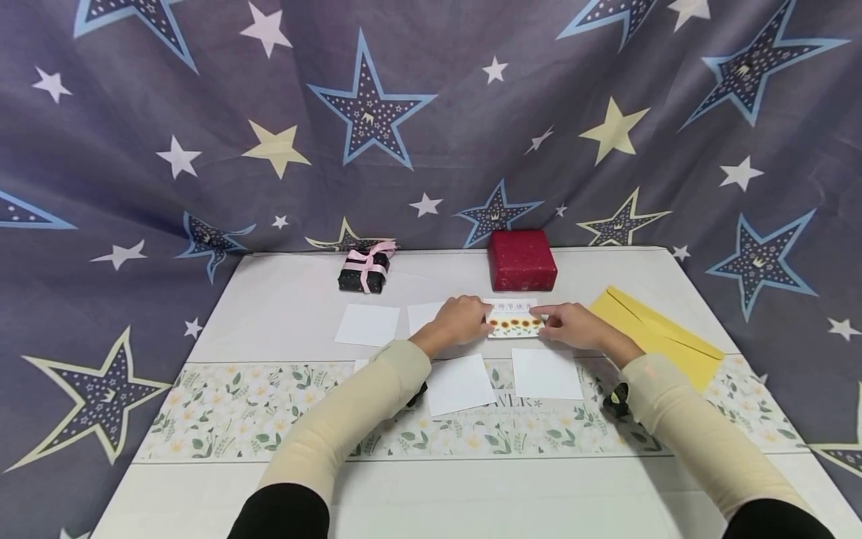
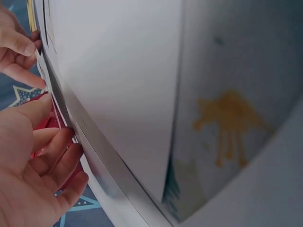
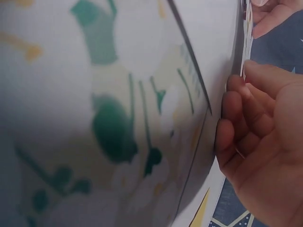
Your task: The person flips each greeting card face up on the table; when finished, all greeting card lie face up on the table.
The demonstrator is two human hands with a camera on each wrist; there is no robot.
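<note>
A card (image 1: pixel 514 327) with a row of sunflowers and a line of printed characters lies between my hands near the middle of the table. My left hand (image 1: pixel 461 320) pinches its left edge between thumb and index finger, the other fingers loosely bent. At the opposite edge, my right hand (image 1: pixel 574 326) pinches the card the same way. In the left wrist view the card is seen edge-on, with the left hand (image 2: pixel 40 161) close to the tabletop. The right hand (image 3: pixel 265 123) has its curled fingers against the table in the right wrist view.
Several white square cards lie around, one (image 1: pixel 547 373) before the right hand, another (image 1: pixel 461 385) nearer the left forearm, a third (image 1: pixel 367 324) farther left. A red box (image 1: pixel 521 262) and a black gift box with pink ribbon (image 1: pixel 362 273) stand behind. A yellow envelope (image 1: pixel 649 333) lies right.
</note>
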